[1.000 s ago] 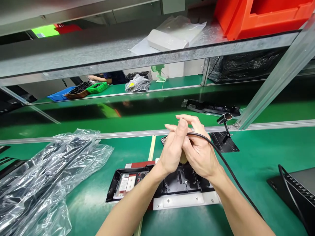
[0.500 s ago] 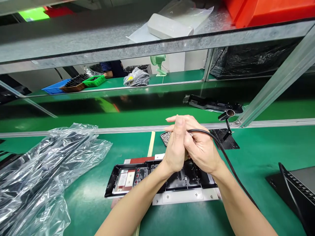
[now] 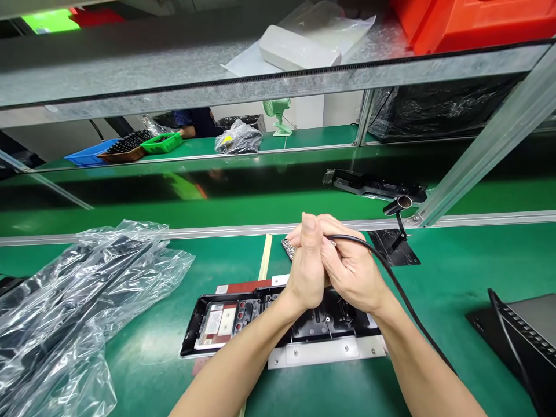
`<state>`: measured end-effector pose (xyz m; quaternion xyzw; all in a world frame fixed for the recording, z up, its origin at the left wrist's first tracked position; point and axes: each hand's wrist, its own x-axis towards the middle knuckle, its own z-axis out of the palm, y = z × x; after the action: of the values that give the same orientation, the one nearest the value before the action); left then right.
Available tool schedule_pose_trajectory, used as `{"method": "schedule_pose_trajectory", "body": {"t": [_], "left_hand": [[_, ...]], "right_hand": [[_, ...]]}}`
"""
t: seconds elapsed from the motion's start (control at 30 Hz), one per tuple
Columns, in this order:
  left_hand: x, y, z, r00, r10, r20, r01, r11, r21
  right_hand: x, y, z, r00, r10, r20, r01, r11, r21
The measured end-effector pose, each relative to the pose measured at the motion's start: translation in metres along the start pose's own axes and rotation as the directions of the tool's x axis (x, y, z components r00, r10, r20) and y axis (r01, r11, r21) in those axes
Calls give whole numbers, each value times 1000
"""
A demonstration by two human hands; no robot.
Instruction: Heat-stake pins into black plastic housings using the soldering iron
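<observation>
My right hand is closed, fingers wrapped round a corded tool whose body is hidden in the grip. A black cable leaves the top of that hand and curves down to the right. Pressed against it is my left hand, also closed, thumb pointing up; what it holds is hidden. Both hands are over a long black plastic housing, which lies in a fixture with a white strip along its front. Just behind the hands, a small tray of screws is partly covered.
Clear plastic bags with dark parts lie at left. A tube holder stands behind right, near another black housing. A black part lies at right. Overhead runs a metal shelf. A co-worker's arm shows beyond.
The view has shifted slightly. Both hands sit a little lower, and the left fingers that stuck out are now drawn in. The housing stays in its fixture.
</observation>
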<state>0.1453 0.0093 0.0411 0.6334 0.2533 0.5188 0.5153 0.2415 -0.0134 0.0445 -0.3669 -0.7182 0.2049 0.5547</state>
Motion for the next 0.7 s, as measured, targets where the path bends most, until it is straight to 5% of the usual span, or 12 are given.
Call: {"method": "schedule_pose_trajectory", "body": {"t": [0.27, 0.7], "left_hand": [[0, -8, 1, 1000, 12, -22, -12, 1000, 8], [-6, -14, -6, 1000, -12, -16, 13, 999, 49]], "right_hand": [[-1, 0, 8, 992, 94, -84, -92, 995, 25], [-2, 0, 14, 990, 17, -143, -18, 1000, -6]]}}
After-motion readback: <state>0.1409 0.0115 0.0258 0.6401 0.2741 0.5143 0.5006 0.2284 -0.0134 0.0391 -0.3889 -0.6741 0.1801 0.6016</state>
